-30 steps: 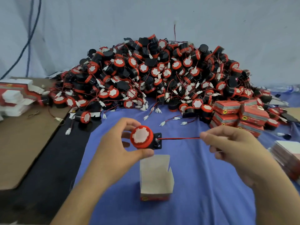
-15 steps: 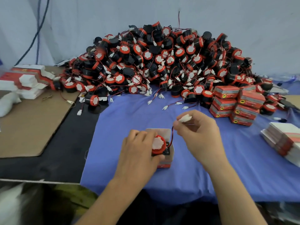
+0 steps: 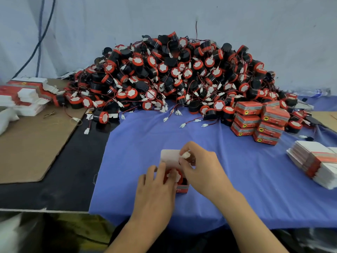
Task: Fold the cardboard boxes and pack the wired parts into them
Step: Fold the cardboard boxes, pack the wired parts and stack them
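Here, by the cloth [image 3: 255, 194] edge, left hand [image 3: 155, 190] grips part [image 3: 173, 175], right hand [image 3: 204, 172] connector [image 3: 186, 155].

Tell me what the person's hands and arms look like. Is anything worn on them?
The left hand and the right hand are bare: no gloves, rings or watch show. The left forearm and the right forearm are bare too, with no sleeves in view down to the picture's lower edge.
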The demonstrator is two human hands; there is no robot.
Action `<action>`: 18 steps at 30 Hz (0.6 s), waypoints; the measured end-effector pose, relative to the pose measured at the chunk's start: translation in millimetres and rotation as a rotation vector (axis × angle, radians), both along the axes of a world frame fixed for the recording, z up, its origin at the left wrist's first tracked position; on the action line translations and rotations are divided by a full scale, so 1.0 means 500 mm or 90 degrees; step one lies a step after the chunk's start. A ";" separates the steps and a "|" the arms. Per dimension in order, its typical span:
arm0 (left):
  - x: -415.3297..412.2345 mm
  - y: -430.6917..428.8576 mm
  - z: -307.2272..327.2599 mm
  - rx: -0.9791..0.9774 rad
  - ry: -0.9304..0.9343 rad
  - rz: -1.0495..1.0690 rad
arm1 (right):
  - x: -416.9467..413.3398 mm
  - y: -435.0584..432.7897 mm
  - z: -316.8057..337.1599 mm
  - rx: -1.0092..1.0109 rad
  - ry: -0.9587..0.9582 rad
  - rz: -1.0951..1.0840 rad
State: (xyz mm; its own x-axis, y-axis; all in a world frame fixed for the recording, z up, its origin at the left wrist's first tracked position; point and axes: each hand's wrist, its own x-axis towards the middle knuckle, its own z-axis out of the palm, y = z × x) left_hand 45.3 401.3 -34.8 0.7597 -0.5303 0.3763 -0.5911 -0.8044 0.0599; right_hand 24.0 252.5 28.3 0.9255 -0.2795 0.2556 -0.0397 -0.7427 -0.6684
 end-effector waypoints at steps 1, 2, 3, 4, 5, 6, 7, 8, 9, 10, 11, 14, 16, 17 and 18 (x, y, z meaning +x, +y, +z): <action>0.000 -0.001 0.001 -0.010 0.003 -0.001 | 0.003 0.004 -0.001 -0.022 0.015 0.013; -0.001 -0.001 0.002 -0.021 0.007 -0.006 | 0.007 0.008 -0.003 -0.051 0.032 0.025; -0.001 -0.002 0.002 -0.029 0.009 -0.011 | 0.012 0.014 -0.006 -0.082 0.046 0.035; -0.002 -0.002 0.001 -0.030 0.010 -0.016 | 0.017 0.020 -0.010 -0.110 0.053 0.043; -0.002 -0.002 0.000 -0.028 0.012 -0.023 | 0.022 0.028 -0.014 -0.137 0.054 0.049; -0.001 -0.001 0.000 -0.031 0.013 -0.028 | 0.027 0.035 -0.018 -0.168 0.053 0.052; 0.000 0.001 -0.002 -0.040 0.012 -0.038 | 0.033 0.041 -0.022 -0.201 0.053 0.050; 0.003 0.004 -0.004 -0.055 0.010 -0.050 | 0.038 0.046 -0.027 -0.230 0.053 0.045; 0.006 0.008 -0.006 -0.074 0.007 -0.065 | 0.043 0.048 -0.031 -0.248 0.058 0.039; 0.009 0.013 -0.009 -0.105 0.006 -0.084 | 0.048 0.049 -0.036 -0.256 0.064 0.032; 0.012 0.019 -0.015 -0.143 0.008 -0.107 | 0.050 0.049 -0.041 -0.257 0.070 0.028; 0.017 0.040 -0.036 -0.312 0.114 -0.172 | 0.050 0.053 -0.057 -0.242 0.083 0.033; 0.025 0.052 -0.054 -0.364 0.158 -0.194 | 0.046 0.057 -0.065 -0.245 0.089 0.039; 0.028 0.056 -0.060 -0.383 0.145 -0.204 | 0.044 0.058 -0.068 -0.250 0.087 0.040; 0.031 0.059 -0.064 -0.403 0.125 -0.208 | 0.042 0.059 -0.071 -0.258 0.086 0.042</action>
